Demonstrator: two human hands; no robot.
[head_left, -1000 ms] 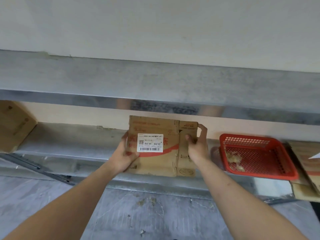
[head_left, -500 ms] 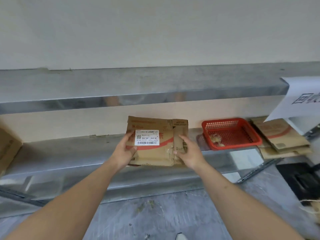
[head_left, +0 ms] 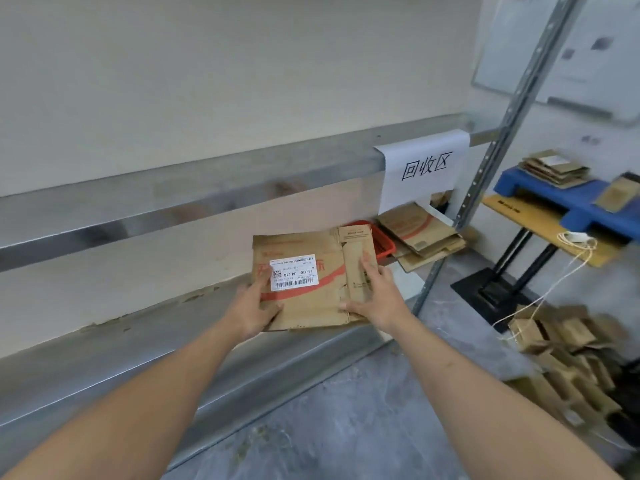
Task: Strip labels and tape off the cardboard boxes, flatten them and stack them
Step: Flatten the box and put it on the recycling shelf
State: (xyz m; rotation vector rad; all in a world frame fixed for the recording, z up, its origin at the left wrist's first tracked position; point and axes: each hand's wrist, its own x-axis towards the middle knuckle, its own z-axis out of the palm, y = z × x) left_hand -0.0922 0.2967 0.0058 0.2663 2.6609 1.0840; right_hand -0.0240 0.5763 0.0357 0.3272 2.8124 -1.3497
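From my remote view, one flattened cardboard box sits over the lower metal shelf, tilted up with its printed face toward the camera, its long axis running left to right along the shelf. One white shipping label remains stuck on it, its print upside down. My left hand holds the box's lower left corner, thumb on the face beside the label, fingers behind; that grip is closed on the cardboard. My right hand lies flat on the right panel, fingers straight, pressing. Behind the box stands one red basket; beyond it, one stack of flattened boxes under one hanging paper sign.
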